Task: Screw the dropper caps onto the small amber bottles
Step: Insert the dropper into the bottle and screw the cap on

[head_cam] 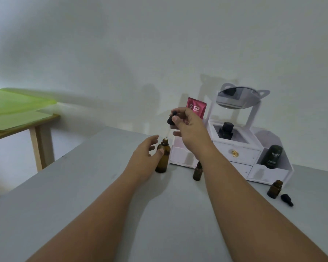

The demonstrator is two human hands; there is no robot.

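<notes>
Right hand (189,127) pinches a dropper cap (170,120) above the amber bottle (163,161); left hand (142,157), fingers loose, thumb touching it

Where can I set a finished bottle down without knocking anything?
Bare grey table lies between left forearm and right forearm, and left of both to the table edge. Crowded: the white organizer's front, with three amber bottles and a loose dropper cap.
</notes>
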